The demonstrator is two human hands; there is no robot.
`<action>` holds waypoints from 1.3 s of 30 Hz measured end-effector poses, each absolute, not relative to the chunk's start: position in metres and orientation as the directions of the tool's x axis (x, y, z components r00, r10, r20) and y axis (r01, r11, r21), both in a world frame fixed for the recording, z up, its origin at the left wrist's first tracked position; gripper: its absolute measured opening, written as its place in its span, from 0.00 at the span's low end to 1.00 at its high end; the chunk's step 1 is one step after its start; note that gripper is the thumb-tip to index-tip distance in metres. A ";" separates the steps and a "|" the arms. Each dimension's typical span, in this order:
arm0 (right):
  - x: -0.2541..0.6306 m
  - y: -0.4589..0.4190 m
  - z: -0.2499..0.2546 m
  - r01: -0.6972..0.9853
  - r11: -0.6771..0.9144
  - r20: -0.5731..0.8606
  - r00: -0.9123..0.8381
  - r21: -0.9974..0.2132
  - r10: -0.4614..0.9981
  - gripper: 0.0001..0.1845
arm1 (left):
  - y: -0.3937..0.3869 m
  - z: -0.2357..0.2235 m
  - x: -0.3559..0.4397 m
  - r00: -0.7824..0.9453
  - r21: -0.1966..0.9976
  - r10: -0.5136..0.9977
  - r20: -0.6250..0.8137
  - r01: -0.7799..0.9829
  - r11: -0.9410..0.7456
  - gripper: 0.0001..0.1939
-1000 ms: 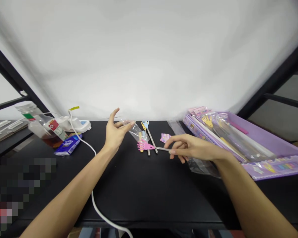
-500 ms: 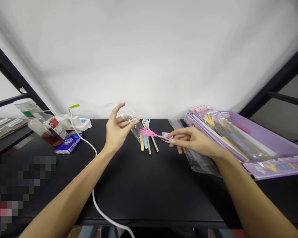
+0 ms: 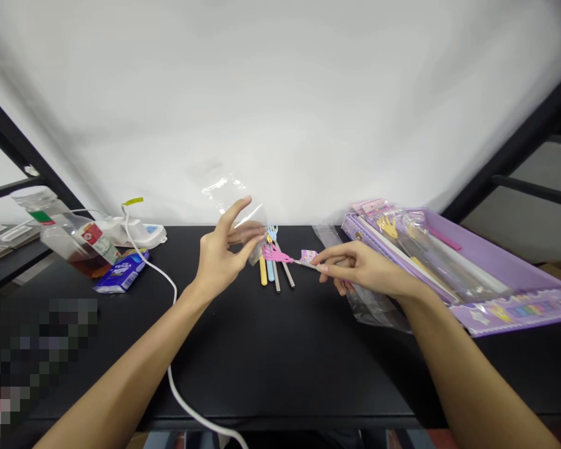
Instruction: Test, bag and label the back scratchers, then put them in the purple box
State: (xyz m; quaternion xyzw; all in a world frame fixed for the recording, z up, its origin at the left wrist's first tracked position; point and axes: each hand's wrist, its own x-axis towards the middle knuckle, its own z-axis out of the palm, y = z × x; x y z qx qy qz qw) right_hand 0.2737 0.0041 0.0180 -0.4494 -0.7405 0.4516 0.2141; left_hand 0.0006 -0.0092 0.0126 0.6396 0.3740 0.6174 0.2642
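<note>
A black table is stretching across the view, its back edge meeting a pale wall that is filling the upper half. Dark frame bars are slanting down at both sides.

Over the middle of the table, the left hand is half open, its thumb and fingers pinching a clear bag that is showing against the wall. The right hand is closing thumb and forefinger on the metal rod of a pink hand-shaped stick, the other fingers curling loosely. The stick's pink head is pointing toward the left hand, near its thumb; I cannot tell whether it is touching the bag.

Just beyond, yellow and blue sticks with metal rods are lying bunched on the table, a small pink card resting to their right. A clear wrapper is spreading beneath the right hand, beside a purple box holding wrapped sticks.

On the left, a bottle of amber liquid is standing behind a blue packet, near a white power strip. A white cable is curving over the table's front edge.
</note>
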 end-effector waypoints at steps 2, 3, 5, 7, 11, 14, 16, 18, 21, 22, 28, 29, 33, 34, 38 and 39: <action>0.272 0.002 0.019 0.453 0.171 -0.092 -0.503 -0.875 0.860 0.22 | -0.011 0.010 0.001 0.002 0.776 0.793 0.609 0.202 -0.597 0.30; 0.270 0.002 0.019 0.459 0.165 -0.102 -0.502 -0.873 0.859 0.23 | -0.011 0.008 0.001 0.028 0.767 0.790 0.612 0.222 -0.602 0.28; 0.268 0.002 0.018 0.480 0.161 -0.121 -0.505 -0.863 0.855 0.23 | -0.012 0.004 0.001 0.082 0.748 0.784 0.615 0.253 -0.613 0.25; 0.266 0.002 0.015 0.493 0.163 -0.132 -0.510 -0.854 0.850 0.23 | -0.014 0.002 0.003 0.130 0.732 0.776 0.618 0.266 -0.627 0.23; 0.266 0.004 0.012 0.525 0.173 -0.139 -0.503 -0.833 0.853 0.22 | -0.019 0.005 0.010 0.076 0.743 0.766 0.638 0.204 -0.638 0.24; 0.267 0.005 0.013 0.562 0.217 -0.100 -0.478 -0.799 0.872 0.18 | -0.022 0.013 0.013 -0.055 0.770 0.770 0.635 0.127 -0.626 0.31; 0.268 0.006 0.014 0.571 0.243 -0.064 -0.464 -0.784 0.884 0.16 | -0.020 0.018 0.013 -0.118 0.788 0.779 0.616 0.089 -0.609 0.36; 0.269 0.006 0.016 0.564 0.256 -0.026 -0.443 -0.785 0.896 0.16 | -0.016 0.019 0.010 -0.163 0.809 0.793 0.587 0.063 -0.585 0.39; 0.269 0.006 0.018 0.558 0.264 0.022 -0.402 -0.786 0.916 0.17 | -0.006 0.015 0.005 -0.228 0.841 0.816 0.532 0.026 -0.541 0.40; 0.269 0.006 0.019 0.556 0.257 0.026 -0.389 -0.791 0.921 0.18 | -0.002 0.012 0.003 -0.248 0.850 0.823 0.512 0.008 -0.526 0.40; 0.269 0.005 0.020 0.439 0.185 -0.026 -0.431 -0.879 0.902 0.20 | 0.008 -0.003 0.003 -0.270 0.882 0.878 0.395 -0.159 -0.445 0.45; 0.269 0.005 0.019 0.429 0.192 -0.023 -0.447 -0.883 0.894 0.19 | 0.008 -0.004 0.004 -0.255 0.882 0.888 0.382 -0.187 -0.433 0.46; 0.265 0.006 0.015 0.390 0.215 0.001 -0.480 -0.895 0.877 0.18 | 0.007 -0.010 0.012 -0.176 0.879 0.913 0.368 -0.254 -0.403 0.51; 0.264 0.006 0.015 0.381 0.206 0.000 -0.476 -0.901 0.880 0.18 | 0.007 -0.012 0.014 -0.152 0.884 0.918 0.365 -0.251 -0.393 0.50; 0.260 0.005 0.014 0.355 0.190 0.019 -0.433 -0.916 0.901 0.17 | 0.004 -0.013 0.018 -0.089 0.915 0.933 0.348 -0.186 -0.359 0.43; 0.258 0.005 0.013 0.343 0.192 0.033 -0.420 -0.919 0.907 0.16 | 0.003 -0.012 0.019 -0.077 0.916 0.933 0.353 -0.173 -0.361 0.42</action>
